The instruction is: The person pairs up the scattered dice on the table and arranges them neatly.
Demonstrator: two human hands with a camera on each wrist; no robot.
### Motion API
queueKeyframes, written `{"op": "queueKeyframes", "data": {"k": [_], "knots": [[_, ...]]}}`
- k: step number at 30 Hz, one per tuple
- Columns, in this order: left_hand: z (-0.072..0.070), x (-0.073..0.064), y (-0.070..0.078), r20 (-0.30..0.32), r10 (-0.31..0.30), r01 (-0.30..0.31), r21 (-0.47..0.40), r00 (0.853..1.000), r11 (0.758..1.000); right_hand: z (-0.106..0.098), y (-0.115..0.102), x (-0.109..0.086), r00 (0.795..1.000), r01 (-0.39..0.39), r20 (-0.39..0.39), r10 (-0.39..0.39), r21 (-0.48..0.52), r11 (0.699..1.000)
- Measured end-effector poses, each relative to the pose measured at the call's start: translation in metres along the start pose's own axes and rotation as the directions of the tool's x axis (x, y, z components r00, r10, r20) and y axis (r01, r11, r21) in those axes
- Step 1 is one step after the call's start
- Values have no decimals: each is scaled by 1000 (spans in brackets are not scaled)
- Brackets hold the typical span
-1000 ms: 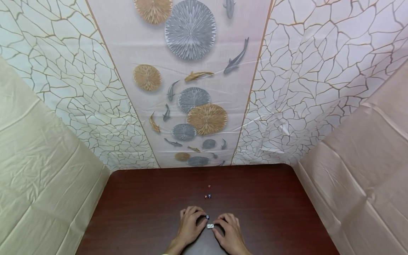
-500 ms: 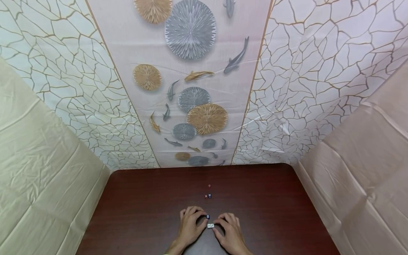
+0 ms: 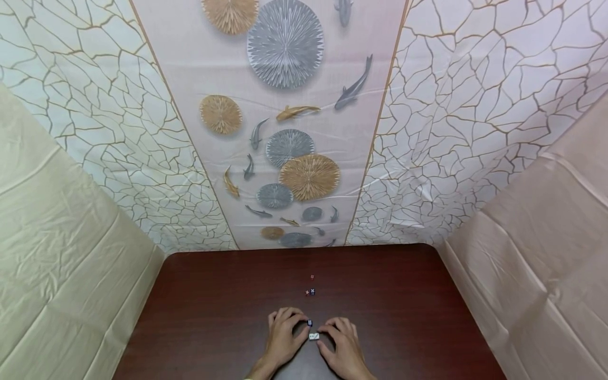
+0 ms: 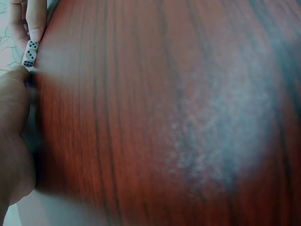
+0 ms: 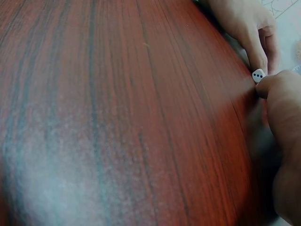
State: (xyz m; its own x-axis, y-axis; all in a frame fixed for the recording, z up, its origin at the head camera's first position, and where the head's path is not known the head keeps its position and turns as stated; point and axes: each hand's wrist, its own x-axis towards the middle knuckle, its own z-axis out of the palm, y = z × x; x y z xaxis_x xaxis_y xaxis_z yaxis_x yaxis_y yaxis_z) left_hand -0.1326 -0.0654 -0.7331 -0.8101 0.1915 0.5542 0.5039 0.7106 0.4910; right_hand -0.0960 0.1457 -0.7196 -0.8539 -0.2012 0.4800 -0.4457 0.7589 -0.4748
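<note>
Well, a pale backdrop cloth (image 3: 353,137) printed with fish, gold and grey discs and crackled side panels is hanging across the far side, and plain beige drapes (image 3: 62,258) are slanting down at both sides. Beneath them, a dark reddish-brown table (image 3: 214,301) is stretching out, its wood grain showing streaky and glossy from the wrists. Two bare hands are resting at its near part, facing each other with fingers bent. The left hand (image 3: 285,338) is pinching a dark blue die (image 3: 310,323) between thumb and forefinger, while the right hand (image 3: 344,348) is bracketing the right end of two white dice (image 3: 311,336), its fingertips apparently closing on them. Those white dice are sitting side by side between the hands, just nearer the person than the blue one, and their dark pips are showing in the left wrist view. Farther off, another blue die (image 3: 312,291) is lying close beside a small red die (image 3: 307,292), and a second red die (image 3: 312,277) is lying alone beyond them.
</note>
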Motion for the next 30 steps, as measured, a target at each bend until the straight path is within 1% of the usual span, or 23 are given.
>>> {"op": "queueKeyframes", "data": {"k": [3,6,10,11,13,16,19,21,25,30], "knots": [[-1,0,0,6,-2,2,8,1000,1000,0,-1,0,999,-47,28,47,13,999],[-1,-1,-1,7,-1,1,9,1000,1000,-1,-2,1,993,-106,58,103,48,993],[-1,-2,-1,5,1,-1,-4,1000,1000,-3,-5,1,985,-164,58,159,95,982],[0,-2,0,6,0,0,-8,1000,1000,-3,-5,2,985,-168,49,164,102,981],[0,-2,0,5,1,-1,-15,1000,1000,-2,-4,3,988,-153,16,152,123,981],[1,-2,-1,-2,4,-4,-21,1000,1000,-2,0,6,992,-104,-52,113,154,983],[1,-1,-1,-7,8,-8,-21,1000,1000,-2,4,11,990,-62,-115,83,175,983],[1,-1,-1,-9,11,-11,-21,1000,1000,-3,7,15,987,-47,-141,73,182,982],[0,0,0,-8,13,-14,-17,1000,1000,-5,13,28,986,-39,-153,69,190,981],[-2,0,0,-7,13,-13,-11,1000,1000,-7,18,44,989,-65,-118,84,159,985]]}}
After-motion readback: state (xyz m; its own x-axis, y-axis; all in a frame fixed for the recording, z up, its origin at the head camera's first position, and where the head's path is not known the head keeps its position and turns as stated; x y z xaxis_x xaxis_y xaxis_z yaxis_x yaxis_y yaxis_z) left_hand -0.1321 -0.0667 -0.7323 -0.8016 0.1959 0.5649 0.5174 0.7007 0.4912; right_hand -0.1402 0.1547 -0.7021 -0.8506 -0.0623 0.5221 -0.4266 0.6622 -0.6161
